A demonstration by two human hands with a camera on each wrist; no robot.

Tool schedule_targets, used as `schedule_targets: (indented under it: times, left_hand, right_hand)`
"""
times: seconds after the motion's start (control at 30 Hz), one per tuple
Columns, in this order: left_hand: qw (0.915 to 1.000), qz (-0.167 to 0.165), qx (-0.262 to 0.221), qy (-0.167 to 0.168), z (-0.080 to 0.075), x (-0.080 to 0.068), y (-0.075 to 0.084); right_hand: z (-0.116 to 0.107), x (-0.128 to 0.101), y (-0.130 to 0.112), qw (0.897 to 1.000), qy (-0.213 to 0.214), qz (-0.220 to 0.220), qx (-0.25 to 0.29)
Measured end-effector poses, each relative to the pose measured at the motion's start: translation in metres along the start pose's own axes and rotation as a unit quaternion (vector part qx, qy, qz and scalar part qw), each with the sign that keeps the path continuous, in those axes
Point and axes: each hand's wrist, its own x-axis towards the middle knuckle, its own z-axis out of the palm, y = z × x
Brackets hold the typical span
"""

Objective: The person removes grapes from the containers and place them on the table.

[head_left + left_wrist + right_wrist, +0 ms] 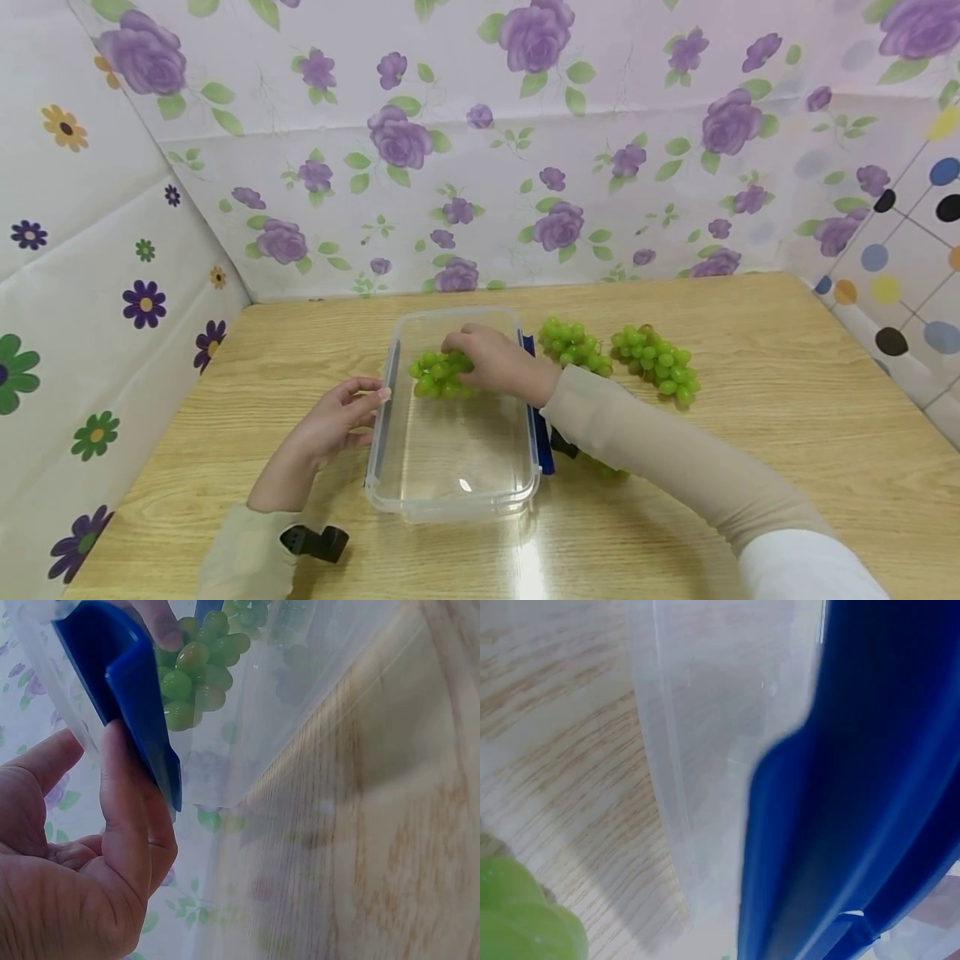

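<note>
A clear plastic box (420, 492) with blue side clips sat in the middle of the wooden counter (787, 400). The right hand (498, 360) reached over the right wall of the box and lay on a small bunch of green grapes (438, 375). Its fingers were curled over the top of the bunch and held it. The bunch was inside the box, at the far end, close to the left wall, and it looked like it touched the bottom.

The left hand (337, 421) was at the left side of the box, near the middle of that wall. Its fingers were loose and a bit bent, and the fingertips (124, 761) touched the blue clip (131, 682) there. It did not squeeze anything. The grapes in the box were just past this hand, on the other side of the clear wall.

Two more bunches lay on the counter to the right of the box. One bunch (573, 343) was just beside the box. The other bunch (660, 360) was a little further right.
</note>
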Motion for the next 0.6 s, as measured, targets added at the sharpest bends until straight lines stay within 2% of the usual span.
schedule_targets:
  times: [0.3, 0.6]
  left_hand:
    - [1.0000, -0.003, -0.001, 0.001, 0.001, 0.000, -0.001]
    - [1.0000, 0.000, -0.003, -0.005, -0.001, 0.002, -0.002]
  right_hand:
    - [-0.001, -0.006, -0.005, 1.000, -0.004, 0.006, 0.021]
    - [-0.016, -0.009, -0.008, 0.999, 0.024, -0.014, 0.018]
